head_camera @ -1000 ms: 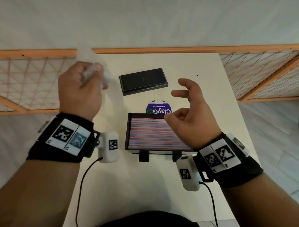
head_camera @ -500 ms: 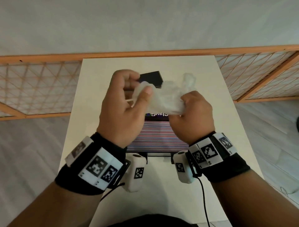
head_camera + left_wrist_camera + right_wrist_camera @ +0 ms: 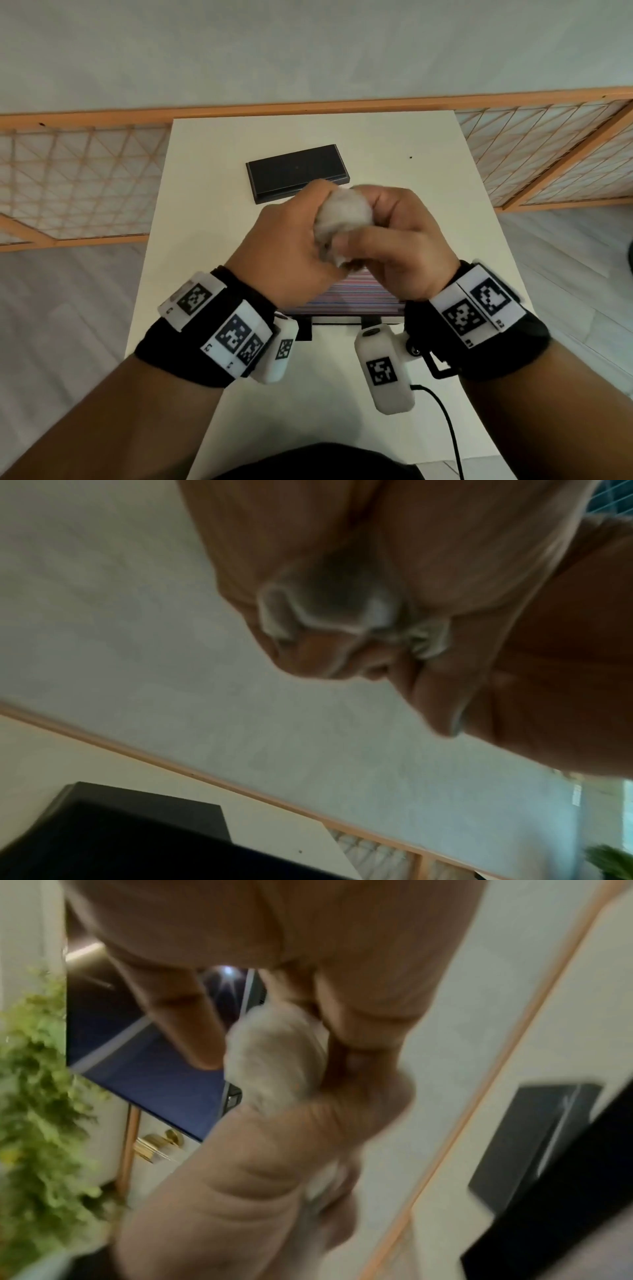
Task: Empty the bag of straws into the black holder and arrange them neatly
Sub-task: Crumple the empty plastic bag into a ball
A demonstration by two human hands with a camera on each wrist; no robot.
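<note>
White table (image 3: 342, 137) bears straws (image 3: 342, 294) filling holder (image 3: 305, 334); both hands squeeze crumpled bag (image 3: 346, 212).

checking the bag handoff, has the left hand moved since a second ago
Yes. The left hand has come in from the table's left edge to above the black holder, where it and the right hand crumple the bag.

Left hand (image 3: 287, 246) and right hand (image 3: 404, 246), fingers curled, pressed together above the table.

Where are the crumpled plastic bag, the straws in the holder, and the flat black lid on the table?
crumpled plastic bag (image 3: 344, 214), head view, on the balled top between both hands.
straws (image 3: 356, 294), head view, on the striped rows below the hands.
flat black lid (image 3: 291, 171), head view, on its top face.
</note>
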